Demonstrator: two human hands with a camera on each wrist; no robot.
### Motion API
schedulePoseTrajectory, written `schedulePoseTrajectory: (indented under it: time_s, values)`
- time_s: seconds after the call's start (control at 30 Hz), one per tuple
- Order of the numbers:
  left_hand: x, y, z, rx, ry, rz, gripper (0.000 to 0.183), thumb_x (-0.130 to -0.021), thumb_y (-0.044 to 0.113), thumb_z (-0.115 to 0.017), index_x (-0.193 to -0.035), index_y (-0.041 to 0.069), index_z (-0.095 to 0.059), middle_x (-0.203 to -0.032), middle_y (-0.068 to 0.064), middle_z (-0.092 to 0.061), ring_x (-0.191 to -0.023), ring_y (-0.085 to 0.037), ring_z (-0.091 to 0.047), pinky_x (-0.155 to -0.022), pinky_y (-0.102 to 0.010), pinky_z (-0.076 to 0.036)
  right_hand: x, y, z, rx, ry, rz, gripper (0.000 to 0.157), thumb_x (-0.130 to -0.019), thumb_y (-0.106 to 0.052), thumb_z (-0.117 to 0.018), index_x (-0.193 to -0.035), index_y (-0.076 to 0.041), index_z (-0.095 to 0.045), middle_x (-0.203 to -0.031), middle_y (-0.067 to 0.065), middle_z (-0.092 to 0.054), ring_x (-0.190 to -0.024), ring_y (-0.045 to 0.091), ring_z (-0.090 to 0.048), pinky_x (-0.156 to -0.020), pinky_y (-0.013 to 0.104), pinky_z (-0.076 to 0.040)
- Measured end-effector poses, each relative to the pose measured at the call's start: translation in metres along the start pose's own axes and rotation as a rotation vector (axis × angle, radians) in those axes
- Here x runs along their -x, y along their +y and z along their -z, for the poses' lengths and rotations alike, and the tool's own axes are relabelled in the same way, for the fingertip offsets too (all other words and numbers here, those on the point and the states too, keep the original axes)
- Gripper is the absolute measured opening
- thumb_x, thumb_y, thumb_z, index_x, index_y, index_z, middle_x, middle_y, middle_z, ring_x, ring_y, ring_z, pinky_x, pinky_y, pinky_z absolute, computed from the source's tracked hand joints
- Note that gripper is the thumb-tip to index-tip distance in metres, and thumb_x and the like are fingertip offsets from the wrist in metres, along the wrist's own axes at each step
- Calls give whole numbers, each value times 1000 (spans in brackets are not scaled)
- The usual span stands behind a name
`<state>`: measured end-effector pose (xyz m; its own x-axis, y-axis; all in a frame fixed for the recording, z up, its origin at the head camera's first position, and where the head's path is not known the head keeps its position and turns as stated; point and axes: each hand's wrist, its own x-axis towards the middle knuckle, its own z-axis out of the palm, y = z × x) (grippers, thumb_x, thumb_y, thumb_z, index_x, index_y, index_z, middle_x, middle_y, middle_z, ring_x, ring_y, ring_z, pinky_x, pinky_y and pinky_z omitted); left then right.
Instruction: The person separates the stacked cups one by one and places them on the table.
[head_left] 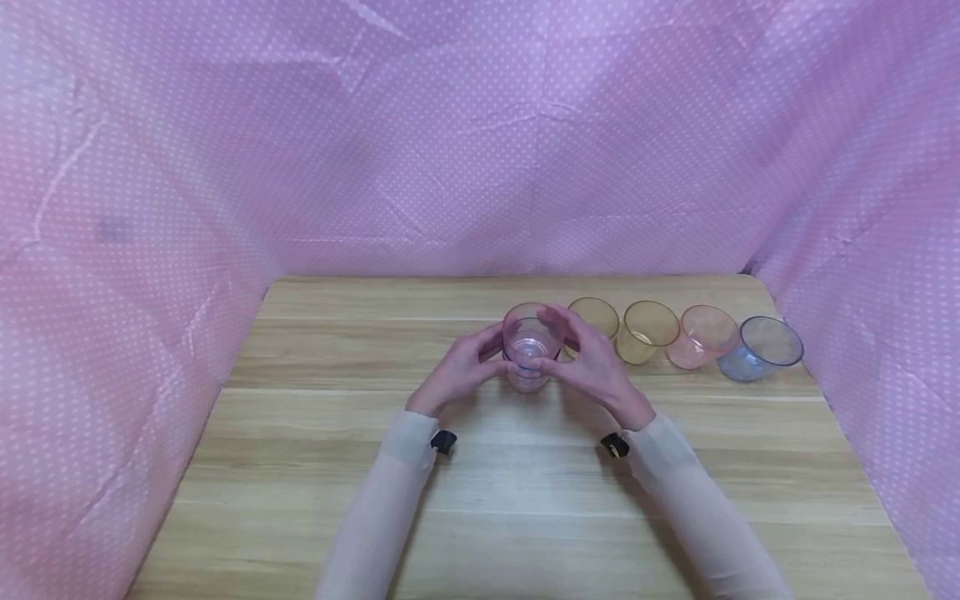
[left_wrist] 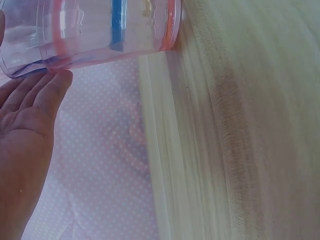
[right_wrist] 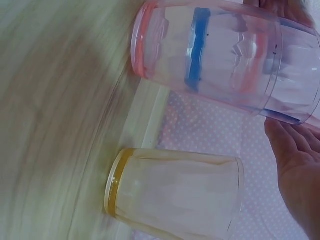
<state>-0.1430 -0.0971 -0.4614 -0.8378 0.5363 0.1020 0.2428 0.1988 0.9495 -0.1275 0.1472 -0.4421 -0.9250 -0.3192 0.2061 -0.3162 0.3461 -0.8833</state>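
Note:
A stack of nested clear plastic cups (head_left: 527, 379) stands upright near the middle of the table, gripped from both sides. In the right wrist view, the stack (right_wrist: 220, 55) shows a pink band at its base, a blue band above and another pink band higher up. My left hand (head_left: 467, 364) holds its left side near the rims, thumb at the front. On the other side, my right hand (head_left: 597, 367) does the same, its thumb close to the left one. Beside the right hand is a yellow cup (right_wrist: 175, 192), partly hidden behind that hand in the head view.
To the right stand another yellow cup (head_left: 643, 346), a pink cup (head_left: 693, 350) and a blue cup (head_left: 746, 360), in a row. Pink dotted cloth (head_left: 480, 167) hangs behind and at both sides of the wooden table (head_left: 337, 367).

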Motion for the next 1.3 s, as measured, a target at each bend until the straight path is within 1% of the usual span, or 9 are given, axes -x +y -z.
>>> schedulePoseTrajectory:
  time_s: [0.17, 0.4, 0.5, 0.67, 0.8, 1.0, 1.2, 1.3]
  values:
    - [0, 1, 0, 14, 5, 19, 70, -95, 7, -75, -156, 1, -42, -157, -15, -48, -142, -28, -49, -115, -24, -43, 0, 1, 2, -17, -18, 18, 87, -81, -23, -91, -152, -5, -45, -151, 11, -55, -138, 29, -53, -116, 45, -46]
    - [0, 1, 0, 37, 4, -3, 68, -95, 4, -73, -155, 0, -42, -156, -14, -49, -142, -28, -49, -115, -25, -43, 0, 1, 2, -28, -17, 5, 86, -83, -25, -90, -153, -6, -44, -151, 9, -56, -138, 27, -53, -116, 45, -46]
    - [0, 0, -1, 35, 4, -2, 71, -95, 4, -74, -157, 0, -40, -157, -15, -47, -142, -28, -49, -116, -25, -43, 0, 1, 3, -24, -21, 9, 86, -83, -24, -90, -153, -5, -44, -151, 9, -56, -139, 28, -53, -117, 46, -45]
    - [-1, 1, -1, -3, 5, 8, 75, -94, 7, -76, -158, 1, -38, -159, -16, -45, -142, -28, -49, -116, -25, -43, -1, 2, 5, -20, -45, 33, 91, -80, -18, -92, -154, -2, -40, -153, 11, -54, -142, 28, -49, -120, 44, -41]
    - [-1, 1, 0, -43, 6, 16, 74, -94, 10, -77, -157, 2, -40, -157, -16, -47, -141, -29, -51, -116, -26, -42, -2, 3, 7, -27, -62, 33, 93, -79, -17, -92, -155, -2, -40, -153, 11, -54, -143, 28, -49, -120, 41, -41]
    - [-1, 3, 0, -42, -4, 32, 75, -95, 15, -77, -159, 8, -39, -156, -14, -49, -141, -29, -51, -118, -30, -42, -2, 3, 8, -28, -62, 33, 90, -79, -19, -93, -153, -5, -43, -152, 10, -55, -140, 27, -52, -117, 41, -45]
    - [-2, 5, 1, -28, -12, 77, 84, -93, 18, -80, -163, 19, -35, -160, -6, -45, -142, -29, -49, -118, -37, -43, -2, 4, 8, -33, -56, 39, 86, -80, -19, -92, -152, -7, -45, -150, 9, -57, -137, 28, -54, -115, 42, -47]
    - [-3, 5, 0, -41, -14, 88, 83, -93, 19, -81, -162, 20, -36, -158, -5, -47, -141, -29, -51, -119, -39, -43, -1, 5, 8, -30, -59, 49, 85, -81, -18, -92, -151, -7, -46, -150, 9, -57, -138, 28, -54, -116, 44, -47]
